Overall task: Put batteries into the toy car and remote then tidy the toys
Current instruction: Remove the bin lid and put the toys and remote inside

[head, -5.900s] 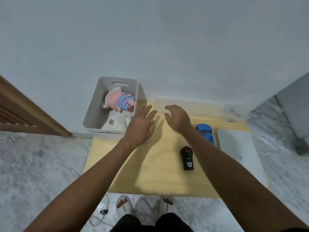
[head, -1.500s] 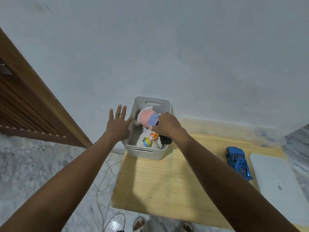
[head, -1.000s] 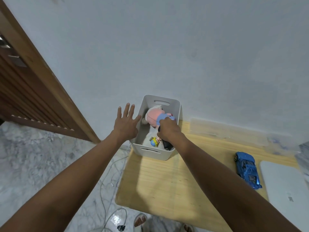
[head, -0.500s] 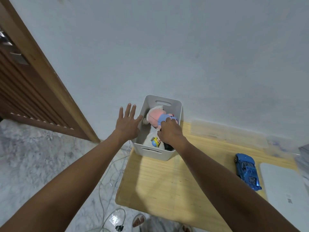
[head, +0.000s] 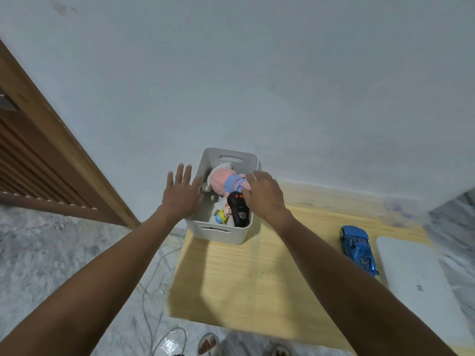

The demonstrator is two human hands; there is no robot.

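— How far along was the tidying?

— About halfway, I'd judge. The remote already lay inside the white bin at the table's far left corner, beside a pink plush toy and a small colourful toy. The blue toy car was not yet put away; it sat near the table's right edge, just beside a white flat device. Whether batteries were in either, I couldn't tell.

— And the hands?

— The left hand was spread flat against the bin's left wall, holding nothing. The right hand hovered over the bin's right rim, fingers loose and empty, next to the remote.

— Which way did things point?

— The remote leaned with its red-buttoned end toward the wall, long axis roughly near-to-far. The car's long axis ran near-to-far too, slightly slanted; which end was its nose I couldn't tell.
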